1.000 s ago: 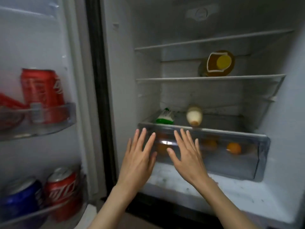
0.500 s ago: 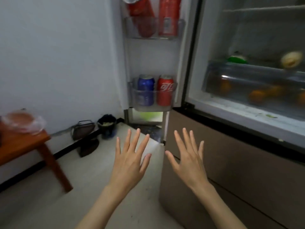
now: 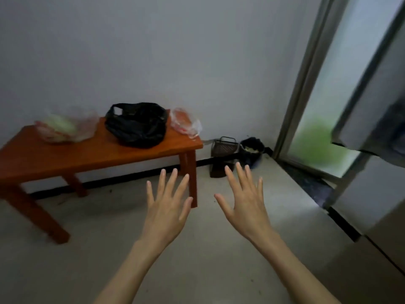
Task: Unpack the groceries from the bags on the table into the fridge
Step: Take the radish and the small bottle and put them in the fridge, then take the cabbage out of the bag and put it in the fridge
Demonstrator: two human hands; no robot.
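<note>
A low orange wooden table (image 3: 65,156) stands at the left against the wall. On it sit a black plastic bag (image 3: 137,126) in the middle, a clear bag with pale green produce (image 3: 65,128) to its left, and a clear bag with something red (image 3: 185,121) at the right end. My left hand (image 3: 167,207) and my right hand (image 3: 245,200) are held out over the floor in front of the table, palms down, fingers spread, holding nothing. Only the fridge door's edge (image 3: 368,119) and the lower cabinet (image 3: 377,227) show at the right; the fridge's inside is out of view.
A dark metal basket (image 3: 224,148) and a black bag or pot with pale scraps (image 3: 252,149) sit on the floor in the corner by the wall. A frosted glass door (image 3: 324,106) stands behind the fridge door. Pale floor lies between me and the table.
My view has swung left from the fridge interior to the table with the bags. Both hands left the crisper drawer's front and stay open and held out.
</note>
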